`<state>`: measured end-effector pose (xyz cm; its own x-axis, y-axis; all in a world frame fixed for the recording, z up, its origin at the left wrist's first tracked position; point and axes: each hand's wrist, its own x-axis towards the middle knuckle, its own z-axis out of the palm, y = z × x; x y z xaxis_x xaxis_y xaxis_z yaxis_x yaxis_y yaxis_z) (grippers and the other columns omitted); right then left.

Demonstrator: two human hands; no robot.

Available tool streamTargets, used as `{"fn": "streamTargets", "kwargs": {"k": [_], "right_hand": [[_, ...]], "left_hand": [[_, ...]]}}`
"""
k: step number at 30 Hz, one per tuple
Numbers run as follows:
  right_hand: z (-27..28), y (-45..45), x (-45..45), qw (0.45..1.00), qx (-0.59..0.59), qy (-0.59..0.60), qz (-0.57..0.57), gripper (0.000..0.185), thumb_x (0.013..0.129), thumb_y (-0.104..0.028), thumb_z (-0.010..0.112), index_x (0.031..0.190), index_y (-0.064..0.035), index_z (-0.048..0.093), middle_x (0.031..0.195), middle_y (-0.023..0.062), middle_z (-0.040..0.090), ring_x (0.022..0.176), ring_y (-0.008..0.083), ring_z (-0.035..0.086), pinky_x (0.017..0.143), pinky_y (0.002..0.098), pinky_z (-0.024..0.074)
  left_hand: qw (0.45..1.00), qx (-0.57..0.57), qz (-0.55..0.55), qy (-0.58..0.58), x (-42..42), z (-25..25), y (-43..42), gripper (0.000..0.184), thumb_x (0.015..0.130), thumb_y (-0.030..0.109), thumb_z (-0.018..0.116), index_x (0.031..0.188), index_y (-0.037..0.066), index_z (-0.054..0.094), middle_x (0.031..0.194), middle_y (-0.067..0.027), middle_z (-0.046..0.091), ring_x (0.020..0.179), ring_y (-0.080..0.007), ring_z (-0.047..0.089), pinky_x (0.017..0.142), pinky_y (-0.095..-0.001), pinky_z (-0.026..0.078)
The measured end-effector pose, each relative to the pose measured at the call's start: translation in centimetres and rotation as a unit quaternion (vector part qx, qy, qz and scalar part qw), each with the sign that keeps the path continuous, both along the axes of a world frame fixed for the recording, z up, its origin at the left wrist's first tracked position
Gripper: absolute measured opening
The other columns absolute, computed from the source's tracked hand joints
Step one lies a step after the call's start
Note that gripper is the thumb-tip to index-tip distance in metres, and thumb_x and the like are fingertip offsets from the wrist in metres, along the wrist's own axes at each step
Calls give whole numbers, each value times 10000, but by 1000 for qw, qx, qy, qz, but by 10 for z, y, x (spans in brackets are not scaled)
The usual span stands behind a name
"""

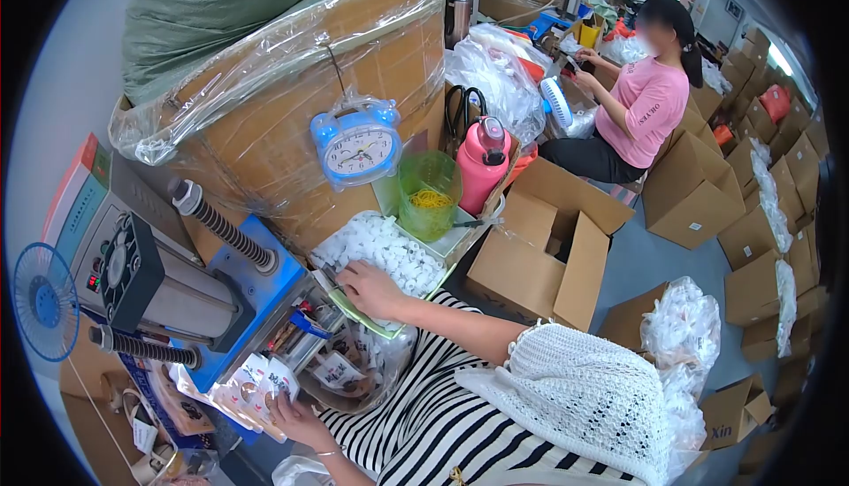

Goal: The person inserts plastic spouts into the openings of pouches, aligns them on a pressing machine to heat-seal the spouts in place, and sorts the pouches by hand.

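Note:
My left hand (292, 417) is at the lower left with its fingers on printed white pouches (256, 387), beside the blue press machine (270, 260). My right hand (364, 287) reaches into a green-rimmed tray at the near edge of a heap of small white plastic pieces (380, 252). Its fingertips are among the pieces, and whether they pinch one is too small to tell. Below the tray, a clear plastic bag (345, 371) holds more printed pouches. A green cup (431, 194) with yellow rubber bands stands behind the white pieces.
A blue alarm clock (358, 145) hangs on a large wrapped carton (265, 123). A pink bottle (484, 163) stands beside the cup. An open cardboard box (522, 265) is at my right. Further off, a person in a pink shirt (650, 101) sits near stacked boxes. A small fan (46, 300) is far left.

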<state>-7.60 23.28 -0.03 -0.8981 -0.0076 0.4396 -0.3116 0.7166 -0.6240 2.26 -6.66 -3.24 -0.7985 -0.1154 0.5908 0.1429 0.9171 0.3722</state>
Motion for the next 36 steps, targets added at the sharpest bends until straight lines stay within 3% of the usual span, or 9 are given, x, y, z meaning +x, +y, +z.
{"fn": "streamTargets", "kwargs": {"k": [4, 8, 11, 12, 16, 19, 23, 29, 36], "right_hand": [[13, 2, 5, 995, -98, -14, -19, 208, 834, -60, 538, 1039, -50, 571, 976, 122, 561, 945, 303, 555, 792, 382, 470], [41, 0, 15, 965, -229, -123, 41, 204, 858, -88, 518, 1055, -47, 555, 989, 145, 569, 947, 317, 559, 782, 395, 465], [64, -21, 28, 929, -308, -129, 159, 208, 875, -97, 508, 1072, -43, 548, 991, 159, 576, 943, 324, 566, 790, 402, 459], [71, -28, 30, 904, -340, -88, 243, 216, 882, -91, 505, 1088, -39, 547, 987, 161, 582, 939, 322, 571, 803, 398, 456], [89, -32, 23, 912, -156, -76, 371, 221, 896, -76, 492, 1103, -21, 547, 997, 165, 590, 958, 323, 576, 833, 397, 452], [73, -37, 23, 925, -165, -70, 335, 220, 901, -74, 489, 1103, -13, 550, 1011, 168, 598, 969, 322, 577, 846, 398, 448], [58, -41, 27, 925, -209, -96, 303, 233, 902, -78, 495, 1118, -13, 554, 1031, 168, 608, 977, 324, 580, 851, 401, 449], [52, -43, 32, 925, -239, -129, 265, 267, 910, -113, 520, 1158, -28, 568, 1052, 151, 606, 970, 306, 590, 850, 376, 471], [48, -41, 33, 958, -183, -95, 201, 265, 893, -162, 545, 1130, -45, 562, 905, 160, 631, 878, 336, 606, 790, 394, 472]], "left_hand": [[1000, 8, 2, 2, -9, 1, -17, 149, 851, 113, 631, 947, -1, 646, 987, -176, 622, 927, -383, 572, 850, -463, 427], [997, -15, 72, -40, 11, 81, 1, 102, 844, 84, 633, 889, -8, 636, 885, -124, 642, 816, -276, 597, 740, -365, 466], [931, 321, -72, -159, 20, 105, 18, 87, 857, 63, 635, 852, -23, 627, 767, -30, 609, 714, -127, 545, 657, -266, 447], [931, 319, -73, -161, 19, 98, 21, 87, 857, 63, 635, 852, -23, 627, 767, -30, 609, 714, -127, 545, 657, -266, 447], [894, 355, -136, -238, 8, 67, 44, 109, 858, 59, 646, 908, -38, 646, 825, -15, 599, 736, -58, 508, 645, -209, 416], [825, 466, -153, -280, 6, 71, 69, 124, 896, 102, 629, 922, -11, 671, 826, 5, 628, 729, -44, 510, 655, -214, 427], [792, 539, -151, -244, 5, 54, 82, 168, 914, 117, 616, 944, -40, 667, 841, -22, 658, 728, -55, 542, 678, -208, 442], [796, 531, -169, -238, 2, 49, 85, 185, 928, 129, 601, 972, -38, 668, 854, -31, 668, 743, -59, 557, 675, -212, 446], [799, 514, -181, -253, 0, 47, 88, 207, 940, 139, 584, 994, -45, 662, 883, -43, 672, 761, -62, 563, 681, -218, 450]]}}
